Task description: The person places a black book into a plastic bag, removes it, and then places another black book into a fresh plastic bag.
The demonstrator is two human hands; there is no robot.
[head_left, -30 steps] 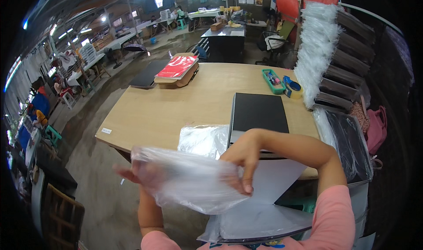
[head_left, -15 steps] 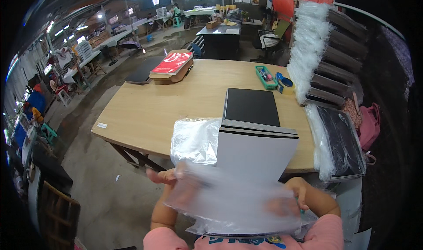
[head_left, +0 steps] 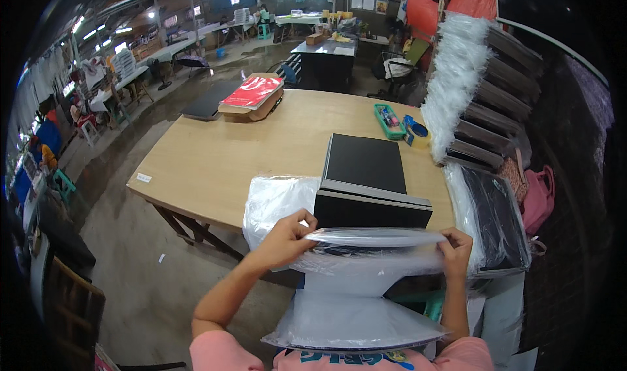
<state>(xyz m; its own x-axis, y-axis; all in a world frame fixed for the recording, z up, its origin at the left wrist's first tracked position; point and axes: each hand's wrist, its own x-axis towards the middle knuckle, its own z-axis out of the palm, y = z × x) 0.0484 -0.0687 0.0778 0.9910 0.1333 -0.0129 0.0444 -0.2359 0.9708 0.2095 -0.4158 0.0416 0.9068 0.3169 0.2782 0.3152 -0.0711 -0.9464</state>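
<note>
My left hand (head_left: 287,239) and my right hand (head_left: 455,248) are raised at the table's near edge, fingers pinched on opposite ends of a clear plastic sleeve (head_left: 375,238). The sleeve stretches between them, its lower part blurred. Something dark shows within or behind it; I cannot tell which. Just beyond stands a stack of black boards (head_left: 366,163) with pale page edges, and a black board face (head_left: 371,209) lies in front of it. Left of the stack lies a pile of clear plastic sleeves (head_left: 277,201). More clear plastic (head_left: 353,322) rests on my lap.
The wooden table (head_left: 215,155) carries a red-covered booklet (head_left: 253,91) on a brown carton, a green tray of small items (head_left: 390,121) and tape rolls (head_left: 417,132). Wrapped black boards (head_left: 496,221) and a tall plastic-wrapped pile (head_left: 457,83) stand at the right, beside a pink bag (head_left: 539,198).
Both hands have moved up and forward with the plastic sleeve, toward the table edge. The pale sheet in front of the stack no longer shows; a black face shows there now.
</note>
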